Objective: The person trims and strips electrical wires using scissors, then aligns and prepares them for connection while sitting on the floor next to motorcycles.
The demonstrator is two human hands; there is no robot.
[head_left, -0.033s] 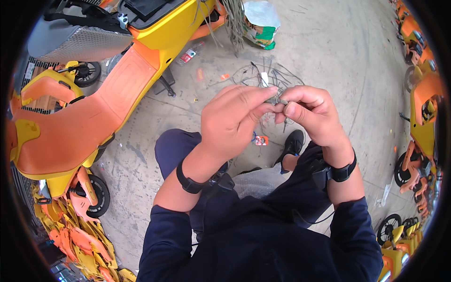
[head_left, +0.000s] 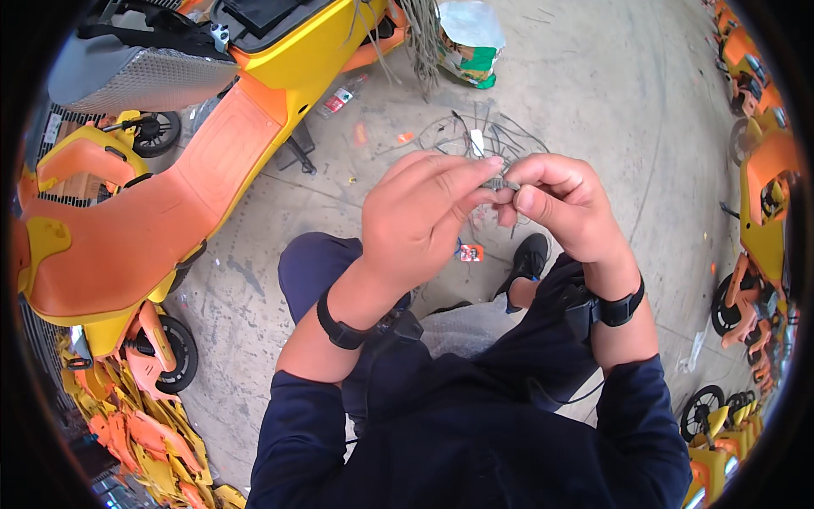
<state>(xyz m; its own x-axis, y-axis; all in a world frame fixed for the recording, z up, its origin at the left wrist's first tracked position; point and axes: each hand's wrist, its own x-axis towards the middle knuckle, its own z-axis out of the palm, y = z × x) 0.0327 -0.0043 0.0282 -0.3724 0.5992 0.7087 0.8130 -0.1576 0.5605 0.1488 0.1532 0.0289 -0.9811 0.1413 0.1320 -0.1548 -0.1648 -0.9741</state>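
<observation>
My left hand (head_left: 415, 219) and my right hand (head_left: 570, 208) meet in front of me, above the floor. Thumbs and fingertips of both are pinched on a short grey cable piece (head_left: 495, 181). It looks coiled or bunched at the left fingertips, and its other end enters the right pinch. Fingers cover much of it, so its full shape is hidden. Beneath and beyond the hands, a loose tangle of thin grey cables (head_left: 519, 136) lies on the floor, with a small white piece (head_left: 477, 142) among them.
A yellow and orange scooter body (head_left: 229, 136) fills the left, with grey cables (head_left: 421, 42) hanging from its far end. Beyond stands a white and green bag (head_left: 475, 51). Yellow and orange panels (head_left: 144, 433) are heaped at lower left; more scooters (head_left: 763, 204) line the right.
</observation>
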